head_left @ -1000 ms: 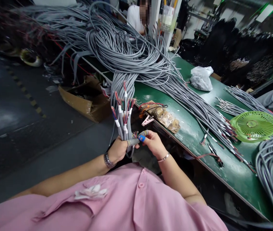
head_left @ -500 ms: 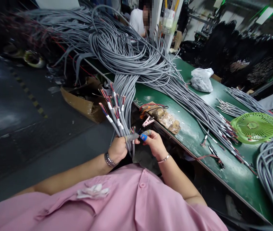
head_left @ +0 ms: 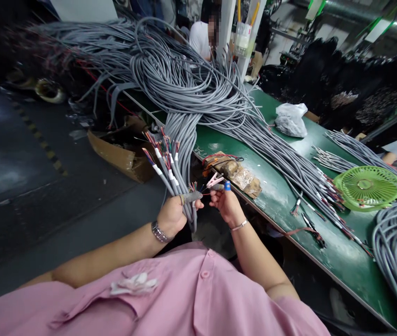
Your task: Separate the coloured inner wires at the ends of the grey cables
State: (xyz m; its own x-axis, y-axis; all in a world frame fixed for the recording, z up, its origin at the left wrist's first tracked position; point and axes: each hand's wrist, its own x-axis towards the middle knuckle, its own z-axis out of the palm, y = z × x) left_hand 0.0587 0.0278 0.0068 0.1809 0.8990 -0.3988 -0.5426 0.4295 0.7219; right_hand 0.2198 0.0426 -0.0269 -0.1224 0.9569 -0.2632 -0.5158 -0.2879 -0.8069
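My left hand [head_left: 173,214] is wrapped round a bundle of grey multicore cables [head_left: 175,179], whose stripped ends fan out in coloured wires [head_left: 163,142] above white bands. A grey cover sits on a finger of this hand, next to a short tuft of coloured wires [head_left: 193,186]. Just to the right is my right hand [head_left: 224,203], its fingers curled, with a blue cover on the thumb and a grey one on a finger. A thin red wire [head_left: 206,194] stretches from the left hand to its fingertips, which partly hide the wire's end.
Looped grey cables [head_left: 184,79] are heaped across the green table [head_left: 272,205]. Along its edge lie a pink clip [head_left: 215,180] and a taped block [head_left: 242,175]. A green fan [head_left: 367,188] stands at right; a cardboard box [head_left: 114,154] is on the floor. Another person sits behind.
My right hand has moved a little to the right, away from the left, and its thumb has lifted. A thin red wire now shows between the hands. The left hand keeps its grip.
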